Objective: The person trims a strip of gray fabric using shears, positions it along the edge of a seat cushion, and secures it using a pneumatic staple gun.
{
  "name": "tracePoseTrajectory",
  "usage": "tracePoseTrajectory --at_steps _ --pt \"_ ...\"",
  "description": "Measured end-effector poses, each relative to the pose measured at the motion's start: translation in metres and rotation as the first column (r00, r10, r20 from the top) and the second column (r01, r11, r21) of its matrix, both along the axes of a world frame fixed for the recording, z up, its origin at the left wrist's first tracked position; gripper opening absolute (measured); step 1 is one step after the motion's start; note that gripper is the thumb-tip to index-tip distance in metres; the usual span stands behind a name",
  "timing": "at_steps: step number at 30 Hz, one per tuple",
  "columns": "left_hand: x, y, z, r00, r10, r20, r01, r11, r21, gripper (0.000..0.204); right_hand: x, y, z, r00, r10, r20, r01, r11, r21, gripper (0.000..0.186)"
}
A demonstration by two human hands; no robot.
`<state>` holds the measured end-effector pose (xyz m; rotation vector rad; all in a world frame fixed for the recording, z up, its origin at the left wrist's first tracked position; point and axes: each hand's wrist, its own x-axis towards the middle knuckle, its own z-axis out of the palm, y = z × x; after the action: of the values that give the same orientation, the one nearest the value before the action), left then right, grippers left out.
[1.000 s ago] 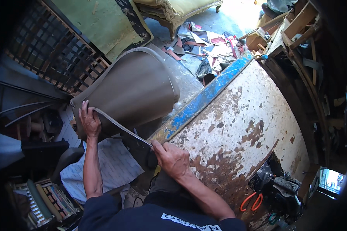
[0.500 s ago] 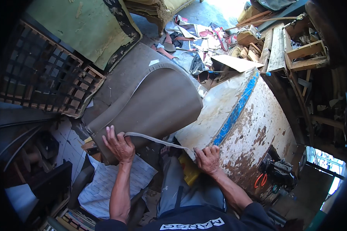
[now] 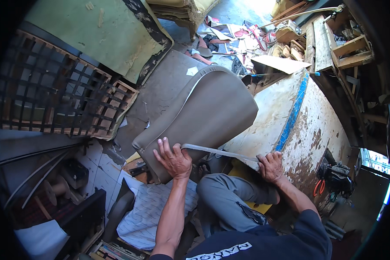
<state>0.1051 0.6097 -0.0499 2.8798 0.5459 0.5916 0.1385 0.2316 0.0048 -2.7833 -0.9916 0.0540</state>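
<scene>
A brown upholstered cushion [image 3: 210, 108] with a piped edge lies angled in the middle. My left hand [image 3: 173, 161] rests on its near end, fingers spread, with one end of a pale grey strip [image 3: 221, 151] beside its thumb and forefinger. The strip stretches to the right, where my right hand [image 3: 271, 167] has curled fingers gripping it at the corner of a worn white board [image 3: 255, 125] with a blue-painted edge.
A webbed wooden frame [image 3: 52, 91] and a green padded panel [image 3: 91, 34] are at upper left, scrap fabric [image 3: 225, 32] and wood pieces [image 3: 351, 56] beyond. Orange-handled pliers [image 3: 320, 187] and dark tools sit at right. My bent knee [image 3: 216, 195] is below my hands.
The view has shifted, putting both hands, cushion and strip farther right in it. My left fingers are spread wider on the cushion, and my bent knee shows more below.
</scene>
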Motion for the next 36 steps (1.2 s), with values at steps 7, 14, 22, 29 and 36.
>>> tracePoseTrajectory --at_steps 7,14,22,29,36 --pt "0.006 0.003 0.006 0.999 -0.028 -0.02 0.028 1.0 0.006 0.03 -0.003 0.005 0.005 0.997 -0.068 0.043 0.069 0.997 -0.034 0.027" --pt "0.016 0.02 -0.001 0.996 -0.039 -0.083 0.045 0.996 0.074 0.033 -0.008 0.01 0.004 0.986 -0.157 0.06 0.155 0.987 0.04 0.022" --pt "0.0 0.007 -0.001 0.992 -0.081 -0.1 0.092 0.99 0.108 0.025 -0.001 0.028 0.01 0.927 -0.373 -0.045 0.374 0.907 0.191 0.018" --pt "0.009 0.016 0.006 0.985 -0.104 -0.138 0.113 0.992 0.056 0.027 0.083 0.101 -0.012 0.631 -0.561 -0.536 0.765 0.335 0.55 0.022" --pt "0.014 0.035 0.054 0.894 -0.168 -0.415 0.062 0.964 -0.257 0.02 0.111 0.113 -0.033 0.259 -0.515 -0.817 0.962 0.21 0.172 0.03"
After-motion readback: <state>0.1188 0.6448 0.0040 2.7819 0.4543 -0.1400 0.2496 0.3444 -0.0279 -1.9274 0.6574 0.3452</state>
